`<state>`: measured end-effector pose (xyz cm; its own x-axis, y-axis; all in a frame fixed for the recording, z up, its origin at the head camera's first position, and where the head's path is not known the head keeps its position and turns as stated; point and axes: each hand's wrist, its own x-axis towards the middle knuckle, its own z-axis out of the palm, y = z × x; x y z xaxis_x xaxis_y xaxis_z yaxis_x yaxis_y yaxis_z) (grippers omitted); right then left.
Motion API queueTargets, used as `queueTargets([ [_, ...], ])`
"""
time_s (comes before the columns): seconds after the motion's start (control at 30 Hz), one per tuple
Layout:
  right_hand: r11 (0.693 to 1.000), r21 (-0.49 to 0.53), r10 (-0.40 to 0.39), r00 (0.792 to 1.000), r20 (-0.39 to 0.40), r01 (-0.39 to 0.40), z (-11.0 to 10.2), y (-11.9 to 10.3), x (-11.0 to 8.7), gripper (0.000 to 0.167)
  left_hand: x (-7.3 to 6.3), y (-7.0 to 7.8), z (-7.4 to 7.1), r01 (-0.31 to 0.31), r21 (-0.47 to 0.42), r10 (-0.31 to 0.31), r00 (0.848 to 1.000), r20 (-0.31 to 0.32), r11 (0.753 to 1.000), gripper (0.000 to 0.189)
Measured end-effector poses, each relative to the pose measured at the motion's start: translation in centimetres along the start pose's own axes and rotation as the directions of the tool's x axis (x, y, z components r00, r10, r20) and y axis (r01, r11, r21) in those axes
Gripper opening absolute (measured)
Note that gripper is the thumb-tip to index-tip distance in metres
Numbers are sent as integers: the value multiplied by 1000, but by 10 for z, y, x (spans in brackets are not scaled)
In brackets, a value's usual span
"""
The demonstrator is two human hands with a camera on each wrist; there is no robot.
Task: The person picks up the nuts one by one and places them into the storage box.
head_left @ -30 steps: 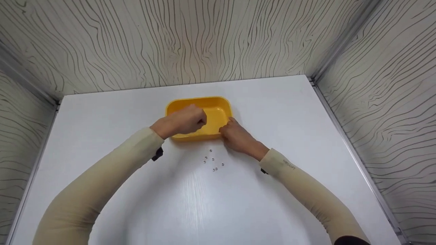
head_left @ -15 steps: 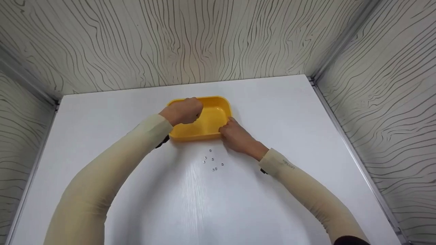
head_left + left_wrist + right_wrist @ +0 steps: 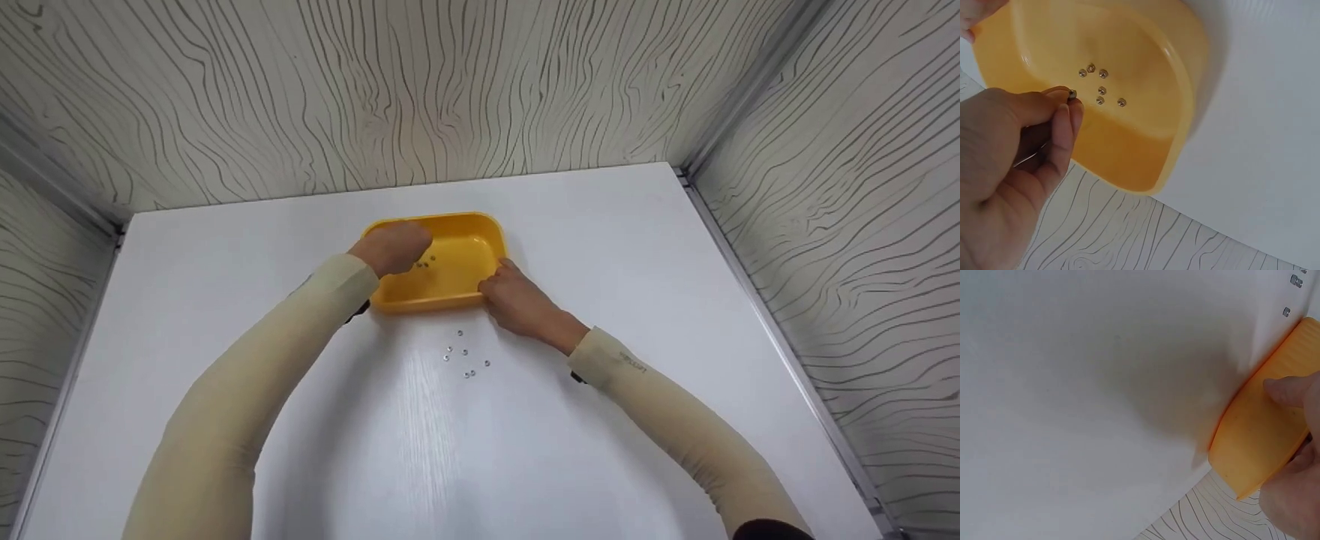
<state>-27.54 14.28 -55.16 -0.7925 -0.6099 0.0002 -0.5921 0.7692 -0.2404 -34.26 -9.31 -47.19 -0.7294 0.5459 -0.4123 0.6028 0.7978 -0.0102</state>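
Over the left half of a yellow plastic tray [image 3: 465,259], my left hand [image 3: 394,246] is held with the knuckles up. In the left wrist view, its thumb and fingertips pinch a small metal nut [image 3: 1072,94]. Several more nuts lie loose on the tray floor below, one of them a nut [image 3: 1102,90] near the middle of the group. My right hand [image 3: 521,300] grips the tray's near right corner. The right wrist view shows its thumb [image 3: 1289,389] against the outer wall, the other fingers partly hidden over the rim.
Several loose nuts [image 3: 465,352] are scattered on the white table [image 3: 600,247] just in front of the tray. Behind the table stands a wood-patterned panel [image 3: 420,90], with another side panel [image 3: 862,225] at the right.
My left hand has moved away and left over the tray, with its wrist turned. Several nuts now show on the tray floor beside it. My right hand stays on the tray corner.
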Motion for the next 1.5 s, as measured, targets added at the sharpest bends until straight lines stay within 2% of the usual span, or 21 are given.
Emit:
queueTargets([
  [0.17, 999, 31, 12, 1000, 5, -12, 0, -1, 0, 12, 5, -1, 11, 27, -58, -28, 1000, -11, 998, 15],
  [0.33, 999, 43, 9, 1000, 22, -10, 0, -1, 1, 13, 10, 2, 16, 40, -93, -43, 999, -30, 995, 19],
  [0.5, 999, 40, 6, 1000, 21, -7, 1, 0, 2, 15, 13, 6, 14, 24, -91, -27, 999, -32, 996, 15],
  [0.73, 999, 31, 26, 1000, 15, -26, 3, 1, 1, 15, 9, 5, 7, -10, -17, 9, 999, -51, 1000, 17],
  [0.87, 1000, 19, 21, 1000, 8, -21, 5, 1, 1, 15, 4, 7, 5, -28, -44, 25, 998, -66, 999, 13],
  [1.0, 1000, 4, 0, 1000, -13, 0, 7, 1, -1, 12, -5, 18, 2, -79, -152, 58, 989, -136, 985, 15],
  [1.13, 1000, 13, -25, 998, -50, 26, 7, 1, -1, 11, -23, 37, 1, -179, -214, 131, 967, -219, 960, 19],
  [1.23, 999, 39, -13, 998, -64, 15, 6, 0, 0, 11, -38, 53, 5, -248, -177, 197, 944, -264, 952, 17],
  [1.3, 999, 47, 3, 998, -59, -1, 5, 0, 1, 10, -46, 62, 10, -275, -140, 230, 935, -271, 951, 16],
  [1.43, 999, 26, 22, 999, -31, -21, 4, 0, 0, 13, -58, 76, 25, -287, -97, 253, 931, -263, 953, 16],
  [1.5, 1000, 3, 22, 1000, -21, -22, 4, 0, 0, 13, -61, 80, 34, -291, -107, 256, 932, -256, 951, 17],
])
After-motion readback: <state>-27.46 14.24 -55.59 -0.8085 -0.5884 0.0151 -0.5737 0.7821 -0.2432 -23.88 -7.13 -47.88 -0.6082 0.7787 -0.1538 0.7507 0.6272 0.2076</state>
